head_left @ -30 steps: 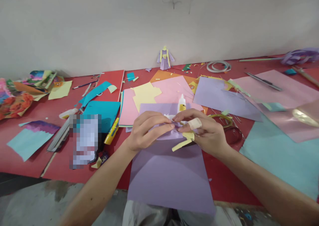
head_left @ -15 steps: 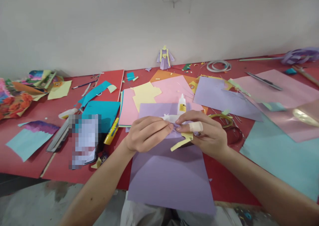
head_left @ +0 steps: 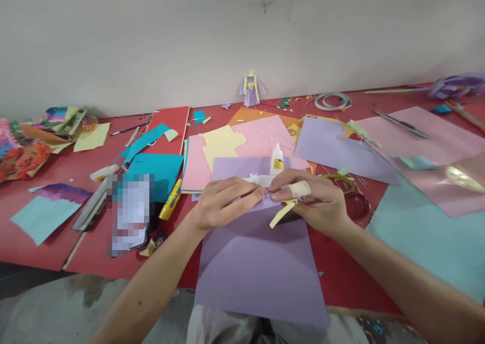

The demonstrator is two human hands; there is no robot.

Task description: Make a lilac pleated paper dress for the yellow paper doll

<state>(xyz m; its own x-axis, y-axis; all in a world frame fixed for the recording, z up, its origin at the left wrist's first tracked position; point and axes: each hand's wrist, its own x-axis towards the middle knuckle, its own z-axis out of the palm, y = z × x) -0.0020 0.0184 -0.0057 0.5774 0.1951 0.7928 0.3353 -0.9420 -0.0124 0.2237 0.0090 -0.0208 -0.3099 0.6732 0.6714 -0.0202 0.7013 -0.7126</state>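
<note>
My left hand (head_left: 224, 202) and my right hand (head_left: 316, 195) meet fingertip to fingertip over a large purple sheet (head_left: 257, 268). Both pinch a small piece of purple paper (head_left: 267, 194), mostly hidden by the fingers. A pale yellow paper strip (head_left: 281, 214) dangles below my right hand, one of whose fingers has a beige bandage. Under that hand shows a dark shape I cannot make out. Just behind the fingers stands a white glue bottle (head_left: 277, 161) with a yellow label, beside a white item (head_left: 253, 178).
A small purple and yellow paper figure (head_left: 251, 89) leans on the wall. To the left lie a phone (head_left: 132, 212), a yellow tube (head_left: 170, 200) and a metal ruler (head_left: 90, 207). Pink sheets (head_left: 413, 132), a cutter knife (head_left: 401, 124) and a light blue sheet (head_left: 428, 238) are at right.
My fingertips have shifted slightly right and closer together. The yellow strip now hangs a little further right, with less of its upper part showing.
</note>
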